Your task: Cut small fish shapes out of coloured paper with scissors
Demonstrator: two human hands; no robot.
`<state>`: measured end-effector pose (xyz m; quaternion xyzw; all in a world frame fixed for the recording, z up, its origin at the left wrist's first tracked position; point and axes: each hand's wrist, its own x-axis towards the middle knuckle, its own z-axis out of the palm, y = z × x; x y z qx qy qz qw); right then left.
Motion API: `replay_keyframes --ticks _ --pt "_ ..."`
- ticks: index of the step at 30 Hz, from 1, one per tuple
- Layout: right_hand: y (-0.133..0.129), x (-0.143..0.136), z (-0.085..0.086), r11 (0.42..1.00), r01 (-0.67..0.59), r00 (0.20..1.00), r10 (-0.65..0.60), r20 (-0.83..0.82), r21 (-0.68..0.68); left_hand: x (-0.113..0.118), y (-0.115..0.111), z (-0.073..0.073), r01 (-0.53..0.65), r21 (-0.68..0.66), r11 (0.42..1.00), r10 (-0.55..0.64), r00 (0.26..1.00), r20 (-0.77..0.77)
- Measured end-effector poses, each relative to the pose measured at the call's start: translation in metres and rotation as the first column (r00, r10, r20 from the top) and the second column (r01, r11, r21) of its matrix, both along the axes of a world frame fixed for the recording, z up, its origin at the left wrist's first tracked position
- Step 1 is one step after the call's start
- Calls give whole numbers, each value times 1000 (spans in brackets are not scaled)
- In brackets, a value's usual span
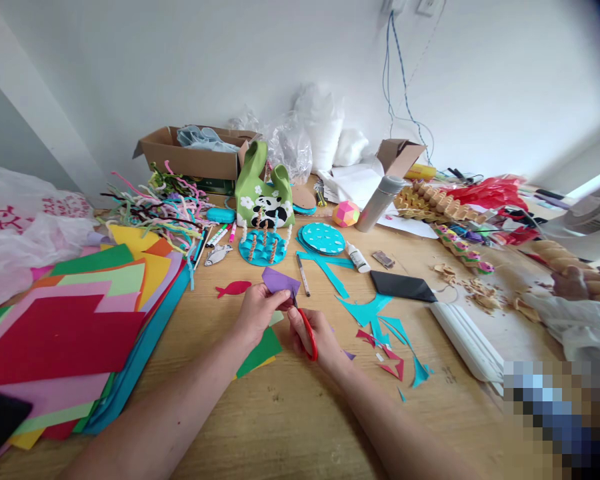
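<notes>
My left hand (257, 312) pinches a small purple paper piece (279, 281) held up over the wooden table (290, 407). My right hand (314, 337) grips red-handled scissors (307, 333), whose blades meet the purple piece's lower right edge. A green paper sheet (260, 351) lies on the table just under my hands. A red paper fish (233, 289) rests to the left of the purple piece.
A stack of coloured paper sheets (80, 313) fills the left side. Teal and red scraps (385, 333) lie to the right, beside a black sheet (403, 287) and white strip (467, 340). Behind: a panda bag (263, 193), teal discs (323, 238), pipe cleaners (155, 200), cardboard box (190, 157).
</notes>
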<state>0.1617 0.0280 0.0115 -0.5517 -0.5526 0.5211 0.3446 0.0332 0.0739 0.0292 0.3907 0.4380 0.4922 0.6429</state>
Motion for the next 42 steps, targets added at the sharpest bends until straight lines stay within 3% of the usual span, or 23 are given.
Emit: replay_keyframes --ticks 24,27,33,42 --pt "1 0 2 1000 10 1000 -10 25 -2 -2 3 -3 0 -47 999 1 1000 18" --pt "1 0 3 1000 15 999 -14 36 -19 -2 6 -4 -59 -41 997 61 997 51" --pt "0 -1 7 1000 -15 998 17 62 -26 -5 11 -3 -300 146 943 289 953 95" --pt "-1 0 8 997 -60 997 62 40 -44 -8 10 1 -302 143 943 297 953 57"
